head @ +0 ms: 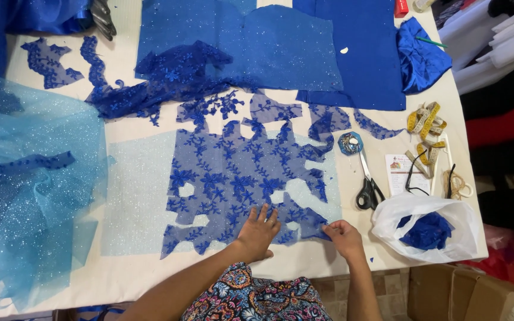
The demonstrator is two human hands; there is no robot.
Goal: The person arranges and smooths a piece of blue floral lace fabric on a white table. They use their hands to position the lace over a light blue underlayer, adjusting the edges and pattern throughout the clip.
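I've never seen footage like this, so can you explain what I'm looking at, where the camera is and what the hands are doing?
There is no machine here. The one picture comes from a camera worn on a person's head, looking down at their own two bare hands and a work table.

The left hand lies flat on a cut piece of dark blue flowered lace, which is spread over pale blue glitter fabric. The right hand pinches the lace's lower right edge.

Around them lie scissors, a yellow tape measure, a white plastic bag holding blue scraps, light blue tulle on the left, and more blue fabric at the far edge.
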